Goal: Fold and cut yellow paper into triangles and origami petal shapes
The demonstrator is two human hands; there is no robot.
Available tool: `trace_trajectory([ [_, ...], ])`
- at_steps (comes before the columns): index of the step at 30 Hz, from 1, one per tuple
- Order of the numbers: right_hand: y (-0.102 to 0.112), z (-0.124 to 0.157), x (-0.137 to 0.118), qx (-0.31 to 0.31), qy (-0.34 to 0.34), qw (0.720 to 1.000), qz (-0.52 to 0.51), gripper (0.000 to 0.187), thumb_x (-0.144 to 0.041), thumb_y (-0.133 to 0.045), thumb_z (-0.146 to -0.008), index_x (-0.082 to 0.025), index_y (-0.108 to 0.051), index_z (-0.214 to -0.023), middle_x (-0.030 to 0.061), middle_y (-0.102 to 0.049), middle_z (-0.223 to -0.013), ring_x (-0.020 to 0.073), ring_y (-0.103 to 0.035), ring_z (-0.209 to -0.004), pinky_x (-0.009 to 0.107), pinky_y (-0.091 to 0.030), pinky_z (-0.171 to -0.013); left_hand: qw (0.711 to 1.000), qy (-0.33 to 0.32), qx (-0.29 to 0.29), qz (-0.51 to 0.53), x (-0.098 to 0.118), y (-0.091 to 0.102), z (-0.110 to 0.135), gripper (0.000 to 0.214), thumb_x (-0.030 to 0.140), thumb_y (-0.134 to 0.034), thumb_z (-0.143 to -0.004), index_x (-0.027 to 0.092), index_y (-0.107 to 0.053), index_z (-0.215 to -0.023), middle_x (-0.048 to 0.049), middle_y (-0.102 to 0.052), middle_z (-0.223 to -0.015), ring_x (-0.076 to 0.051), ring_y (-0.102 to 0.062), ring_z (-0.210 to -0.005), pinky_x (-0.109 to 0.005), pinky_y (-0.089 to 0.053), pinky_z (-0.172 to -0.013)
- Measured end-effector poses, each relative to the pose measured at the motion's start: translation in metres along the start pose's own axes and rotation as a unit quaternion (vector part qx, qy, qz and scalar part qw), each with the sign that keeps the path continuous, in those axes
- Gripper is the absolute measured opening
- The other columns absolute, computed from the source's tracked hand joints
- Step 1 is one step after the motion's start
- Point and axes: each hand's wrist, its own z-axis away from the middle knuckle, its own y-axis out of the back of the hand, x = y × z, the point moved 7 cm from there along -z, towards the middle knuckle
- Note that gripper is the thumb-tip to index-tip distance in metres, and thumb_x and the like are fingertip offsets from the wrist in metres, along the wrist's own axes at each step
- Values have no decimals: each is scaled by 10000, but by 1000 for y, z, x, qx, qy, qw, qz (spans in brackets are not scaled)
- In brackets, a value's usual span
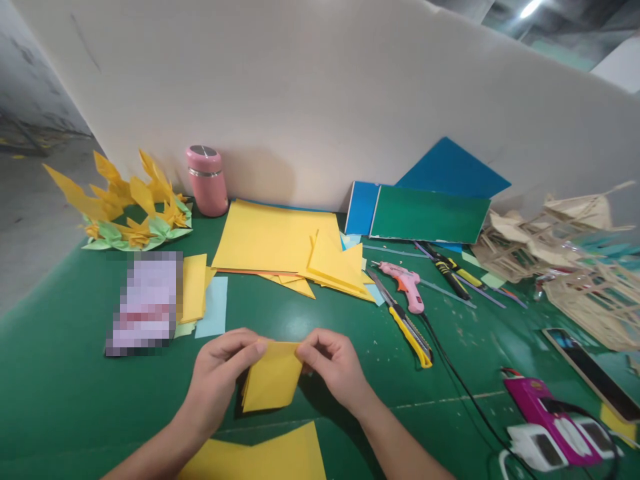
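Between my hands is a small folded piece of yellow paper [273, 377], several layers thick, held up just over the green table. My left hand [223, 370] pinches its upper left corner between thumb and fingers. At the upper right corner, my right hand [333, 367] grips it the same way, its fingertips partly hidden behind the paper. Nearer to me lies a larger yellow sheet [270, 457], cut off by the bottom of the view.
Yellow sheets [275, 237] lie ahead by a pink flask [207, 183]. A paper crown [135, 213] stands left. Rightward are a yellow utility knife [410, 337], a pink glue gun [407, 287] with cord, a phone [593, 373], a power strip [553, 420] and wooden models [585, 287].
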Motion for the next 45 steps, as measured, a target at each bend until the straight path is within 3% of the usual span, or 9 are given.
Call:
trace_trajectory([
  [3, 3, -1, -2, 18, 11, 1000, 1, 339, -481, -662, -691, -194, -526, -572, -46, -481, -501, 93, -440, -470, 211, -386, -468, 1000, 29, 4, 10, -3, -3, 2, 275, 432, -715, -661, 164, -723, -600, -58, -677, -656, -188, -602, -625, -243, -484, -549],
  [10, 14, -3, 1, 56, 28, 998, 21, 338, -491, -674, -692, -187, -557, -599, -33, -495, -553, 99, -435, -516, 211, -380, -488, 996, 14, 23, -79, 12, -6, -1, 229, 457, -716, -593, 231, -751, -589, -40, -742, -697, -221, -659, -662, -262, -529, -601],
  [16, 5, 0, 5, -15, 16, 999, 28, 460, -619, -574, -749, -179, -539, -621, -29, -449, -573, 102, -390, -539, 220, -331, -489, 987, 154, -2, 52, -16, -10, 2, 399, 517, -779, -556, 183, -779, -773, -76, -759, -779, -260, -695, -760, -323, -566, -721],
  [22, 8, 0, 9, 28, 21, 996, 86, 464, -552, -574, -760, -198, -397, -519, -50, -332, -518, 94, -306, -519, 219, -257, -451, 969, 185, -74, 147, -17, -24, 4, 426, 493, -796, -582, 132, -762, -805, -98, -751, -764, -233, -695, -693, -353, -574, -729],
  [29, 11, 1, -6, 68, 94, 979, 165, 392, -409, -548, -818, -191, -473, -501, -46, -374, -488, 96, -320, -493, 232, -257, -458, 983, 154, -37, 91, -16, -18, -1, 479, 550, -783, -547, 147, -732, -801, -68, -735, -725, -218, -678, -659, -334, -574, -647],
  [34, -5, 1, -11, 8, 159, 961, 224, 373, -402, -522, -883, -195, -578, -578, -19, -495, -526, 115, -422, -521, 245, -301, -512, 997, 51, -55, -22, -4, -16, -6, 328, 447, -747, -608, 190, -735, -810, -64, -728, -769, -208, -666, -705, -291, -543, -645],
  [36, -14, 1, -13, -26, 186, 951, 246, 428, -435, -499, -904, -200, -529, -547, -23, -461, -508, 116, -414, -513, 251, -292, -524, 994, -23, -61, -93, 5, -17, -6, 198, 400, -696, -668, 208, -731, -700, -58, -713, -734, -207, -658, -713, -285, -528, -674],
  [39, -23, 2, -14, -51, 211, 939, 268, 485, -466, -439, -930, -207, -409, -522, -38, -373, -490, 113, -361, -492, 257, -260, -521, 979, -97, -77, -161, 14, -20, -4, 181, 352, -633, -732, 217, -718, -646, -49, -686, -679, -193, -638, -673, -270, -503, -645],
  [45, -27, 3, -15, -59, 222, 931, 284, 488, -463, -396, -937, -216, -267, -537, -49, -296, -500, 112, -318, -494, 262, -230, -513, 977, -119, -80, -157, 19, -24, -3, 186, 329, -620, -745, 208, -669, -613, -32, -643, -645, -171, -598, -639, -247, -476, -609],
])
